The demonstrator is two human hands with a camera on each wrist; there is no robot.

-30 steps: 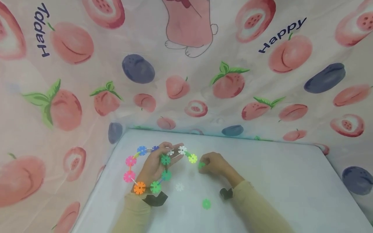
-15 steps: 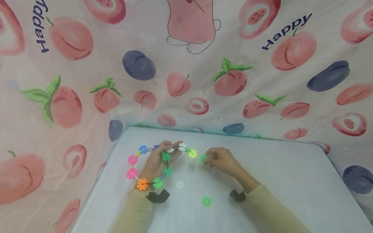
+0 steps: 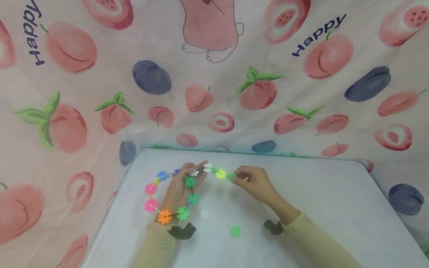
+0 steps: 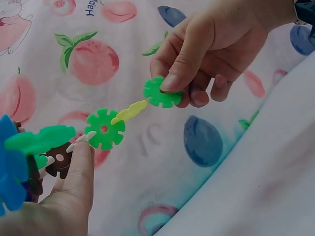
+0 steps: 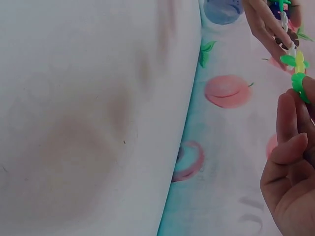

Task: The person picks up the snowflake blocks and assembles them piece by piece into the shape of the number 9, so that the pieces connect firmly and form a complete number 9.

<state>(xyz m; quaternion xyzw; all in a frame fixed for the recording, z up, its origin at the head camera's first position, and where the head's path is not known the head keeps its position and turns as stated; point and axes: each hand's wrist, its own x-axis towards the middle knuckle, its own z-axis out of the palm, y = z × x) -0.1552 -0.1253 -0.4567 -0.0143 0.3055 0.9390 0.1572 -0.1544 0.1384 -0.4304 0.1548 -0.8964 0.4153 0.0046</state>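
Observation:
A chain of colourful interlocking snowflake discs (image 3: 164, 216) loops around my left hand (image 3: 177, 190), which holds it near its white discs (image 3: 207, 168). From there the chain's end reaches right, through a green disc (image 4: 104, 129) to a yellow disc (image 4: 129, 111). My right hand (image 3: 256, 182) pinches another green disc (image 4: 162, 92) between thumb and fingers. Its rim meets the yellow disc's tip in the left wrist view; how deep the slots sit, I cannot tell. The right wrist view also shows the pinched green disc (image 5: 299, 84) against the yellow one.
A loose green disc (image 3: 235, 232) and a whitish disc (image 3: 204, 213) lie on the white table (image 3: 321, 208) between the forearms. Fruit-printed cloth (image 3: 221, 93) rises behind and left of the table. Dark straps (image 3: 182, 230) hang at both wrists.
My right hand first drew back right with the green disc, then came left and up to the yellow disc at the chain's end. The left hand has stayed nearly still.

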